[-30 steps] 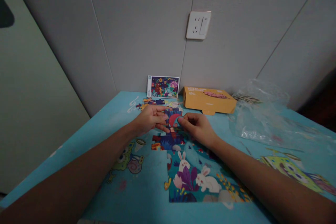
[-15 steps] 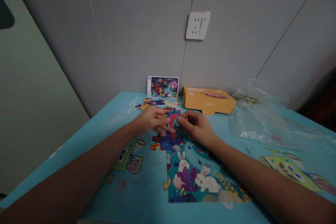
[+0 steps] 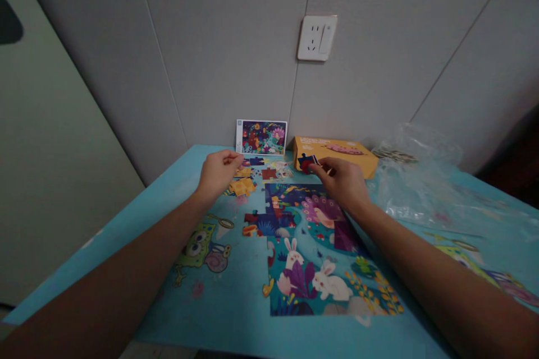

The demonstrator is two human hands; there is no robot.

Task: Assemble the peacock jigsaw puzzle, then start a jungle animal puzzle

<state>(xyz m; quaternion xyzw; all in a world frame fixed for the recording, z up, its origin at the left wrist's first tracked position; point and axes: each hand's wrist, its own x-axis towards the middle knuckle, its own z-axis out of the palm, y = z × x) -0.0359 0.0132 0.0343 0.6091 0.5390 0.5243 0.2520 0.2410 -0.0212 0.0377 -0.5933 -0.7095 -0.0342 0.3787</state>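
Grey wall (image 3: 227,56) behind a blue worktop (image 3: 236,303); the left hand (image 3: 219,171) curls beside loose pieces (image 3: 242,186), whether pinching one unclear; next lies the joined puzzle (image 3: 332,286); the right hand (image 3: 337,176) pinches a dark puzzle piece (image 3: 306,162) before the yellow box (image 3: 364,161), probably light, stiff card, best held by its edges.

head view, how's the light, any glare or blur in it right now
Head view: dim overall, the left forearm especially dark; head view: faint pale glints on the clear plastic bag; head view: the rabbits on the joined puzzle clear enough to make out, but the lettering on the yellow box too small and soft to read.
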